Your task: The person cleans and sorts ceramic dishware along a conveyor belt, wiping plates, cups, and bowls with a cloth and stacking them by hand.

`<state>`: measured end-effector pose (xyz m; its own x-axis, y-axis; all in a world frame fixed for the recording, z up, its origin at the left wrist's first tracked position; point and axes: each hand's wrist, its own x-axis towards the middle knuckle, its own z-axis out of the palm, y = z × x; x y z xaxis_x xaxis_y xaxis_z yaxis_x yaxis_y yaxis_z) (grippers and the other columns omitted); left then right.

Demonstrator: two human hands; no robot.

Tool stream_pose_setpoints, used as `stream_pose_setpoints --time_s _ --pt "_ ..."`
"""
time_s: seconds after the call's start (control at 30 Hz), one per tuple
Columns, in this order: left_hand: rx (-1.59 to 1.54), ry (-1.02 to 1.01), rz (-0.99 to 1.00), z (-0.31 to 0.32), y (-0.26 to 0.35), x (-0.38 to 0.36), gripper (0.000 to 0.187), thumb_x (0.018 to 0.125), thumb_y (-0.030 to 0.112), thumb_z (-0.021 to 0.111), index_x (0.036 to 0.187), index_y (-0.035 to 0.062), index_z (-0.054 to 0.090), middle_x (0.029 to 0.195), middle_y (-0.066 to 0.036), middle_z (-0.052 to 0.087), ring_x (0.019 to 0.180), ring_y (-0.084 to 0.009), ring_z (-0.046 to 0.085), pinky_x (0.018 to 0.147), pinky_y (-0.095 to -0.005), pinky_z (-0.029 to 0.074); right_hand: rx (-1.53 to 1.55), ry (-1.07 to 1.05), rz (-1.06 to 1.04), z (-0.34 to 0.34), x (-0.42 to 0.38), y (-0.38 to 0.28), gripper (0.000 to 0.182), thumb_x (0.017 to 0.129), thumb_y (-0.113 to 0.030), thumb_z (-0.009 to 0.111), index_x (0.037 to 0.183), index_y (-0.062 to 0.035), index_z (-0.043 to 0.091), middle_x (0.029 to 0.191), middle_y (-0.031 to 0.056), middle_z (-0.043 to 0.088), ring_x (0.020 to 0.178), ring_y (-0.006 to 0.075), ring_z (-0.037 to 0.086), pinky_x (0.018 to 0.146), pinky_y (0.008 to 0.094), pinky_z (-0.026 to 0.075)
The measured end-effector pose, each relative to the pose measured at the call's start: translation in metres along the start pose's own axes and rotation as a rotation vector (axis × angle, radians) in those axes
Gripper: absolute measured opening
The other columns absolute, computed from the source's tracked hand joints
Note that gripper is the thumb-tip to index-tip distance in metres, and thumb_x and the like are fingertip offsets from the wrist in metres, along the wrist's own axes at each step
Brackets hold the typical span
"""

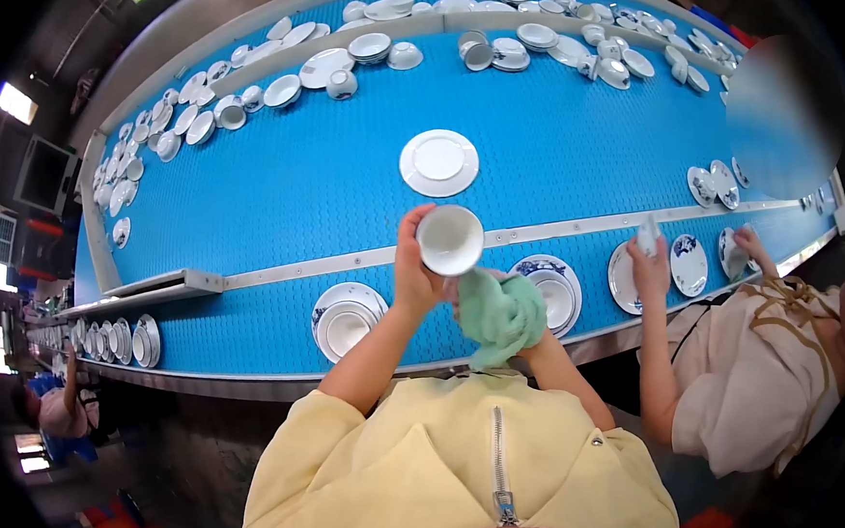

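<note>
My left hand (pixel 415 264) is closed around the side of a white cup (pixel 451 240), whose open mouth faces the camera. Just right of and below the cup, my right hand (pixel 455 291) is closed on a green cloth (pixel 501 315), which hides most of its fingers. The cloth touches or nearly touches the cup's lower edge. Beyond the cup, a white plate (pixel 439 163) lies on the blue surface. Stacked white bowls on a plate (pixel 349 328) stand left of my hands, and another stack with a blue-patterned rim (pixel 552 293) stands partly behind the cloth.
A metal rail (pixel 335 263) crosses the blue belt (pixel 273 196). Many bowls, cups and plates line the far side. At the right, a co-worker (pixel 758 369) reaches over patterned plates (pixel 689 265). Another person (pixel 64 407) is at the far left, near a row of stacked dishes (pixel 145 341).
</note>
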<state>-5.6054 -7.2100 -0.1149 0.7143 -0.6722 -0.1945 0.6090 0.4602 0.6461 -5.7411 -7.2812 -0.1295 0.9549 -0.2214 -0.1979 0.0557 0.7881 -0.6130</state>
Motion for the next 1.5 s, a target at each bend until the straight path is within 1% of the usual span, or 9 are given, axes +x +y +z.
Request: stream_pose_setpoints --time_s 0.13,0.23,0.47,0.73,0.9,1.03,1.1,1.37,1.5 --pt "1.067 -0.761 0.722 0.022 -0.035 -0.027 0.063 0.064 0.030 0.077 0.114 0.0073 0.045 0.120 -0.019 0.044 0.107 -0.0359 0.046 0.087 -0.0435 0.041 0.321 0.134 0.024 -0.026 -0.031 0.002 0.026 0.079 -0.015 0.057 0.105 -0.0091 0.058 0.085 0.0020 0.061 0.074 0.0119 0.058 0.062 0.0237 0.048" --pt "1.161 -0.760 0.763 0.031 -0.066 -0.041 0.062 0.058 0.018 0.081 0.109 0.0076 0.047 0.117 -0.022 0.043 0.103 -0.0377 0.047 0.084 -0.0453 0.041 0.399 0.170 0.009 -0.041 -0.047 0.011 0.025 0.082 -0.015 0.055 0.106 -0.0093 0.056 0.087 0.0021 0.061 0.076 0.0116 0.058 0.063 0.0238 0.048" --pt "1.118 -0.781 0.590 0.050 -0.103 -0.038 0.064 0.053 0.011 0.082 0.107 0.0079 0.046 0.114 -0.022 0.044 0.101 -0.0373 0.048 0.080 -0.0429 0.044 0.558 0.347 -0.105 -0.073 -0.069 0.013 0.024 0.087 -0.016 0.049 0.110 -0.0099 0.052 0.092 0.0022 0.059 0.080 0.0111 0.058 0.065 0.0240 0.049" --pt "0.819 -0.791 0.103 0.049 -0.170 0.001 0.072 0.083 0.054 0.047 0.133 0.0041 0.032 0.135 -0.018 0.029 0.124 -0.0281 0.033 0.096 -0.0421 0.034 0.595 0.716 -0.321 -0.149 -0.106 -0.018 0.029 0.090 -0.027 0.047 0.108 -0.0057 0.052 0.099 0.0039 0.058 0.090 0.0159 0.058 0.072 0.0277 0.050" --pt "1.185 -0.797 0.173 0.075 -0.180 0.031 0.039 0.080 0.017 0.058 0.115 0.0007 0.049 0.119 -0.020 0.047 0.111 -0.0344 0.046 0.094 -0.0388 0.036 -0.201 0.790 -0.579 -0.250 -0.154 -0.088 0.020 0.083 -0.018 0.050 0.095 -0.0046 0.058 0.086 0.0093 0.062 0.080 0.0219 0.062 0.073 0.0334 0.051" --pt "1.462 -0.890 0.081 0.099 -0.216 0.049 0.043 0.077 0.023 0.063 0.112 0.0011 0.051 0.113 -0.019 0.051 0.108 -0.0350 0.048 0.091 -0.0403 0.039 -1.444 1.117 -0.566 -0.279 -0.170 -0.158 0.021 0.075 -0.013 0.057 0.096 -0.0068 0.059 0.090 0.0132 0.063 0.080 0.0284 0.062 0.071 0.0343 0.049" --pt "1.628 -0.996 0.142 0.107 -0.256 0.052 0.043 0.076 0.026 0.064 0.110 0.0021 0.053 0.112 -0.018 0.052 0.105 -0.0339 0.049 0.090 -0.0409 0.039 -1.735 1.165 0.124 -0.292 -0.167 -0.184 0.031 0.072 -0.012 0.059 0.103 -0.0101 0.059 0.095 0.0143 0.060 0.084 0.0327 0.060 0.073 0.0369 0.047" --pt "2.158 -1.387 0.068 0.122 -0.344 0.047 0.032 0.074 0.036 0.064 0.088 0.0066 0.065 0.096 -0.014 0.054 0.098 -0.0294 0.049 0.084 -0.0435 0.041 -1.636 1.025 -0.486 -0.404 -0.165 -0.221 0.031 0.072 -0.012 0.058 0.103 -0.0093 0.058 0.096 0.0165 0.060 0.088 0.0367 0.057 0.074 0.0422 0.045" --pt "2.234 -1.129 -0.174 0.119 -0.316 0.049 0.031 0.072 0.038 0.066 0.084 0.0094 0.066 0.095 -0.012 0.054 0.099 -0.0283 0.048 0.083 -0.0428 0.041 -1.327 0.819 -0.087 -0.488 -0.146 -0.211 0.018 0.076 -0.019 0.053 0.084 -0.0045 0.059 0.082 0.0212 0.060 0.080 0.0417 0.057 0.068 0.0457 0.045"
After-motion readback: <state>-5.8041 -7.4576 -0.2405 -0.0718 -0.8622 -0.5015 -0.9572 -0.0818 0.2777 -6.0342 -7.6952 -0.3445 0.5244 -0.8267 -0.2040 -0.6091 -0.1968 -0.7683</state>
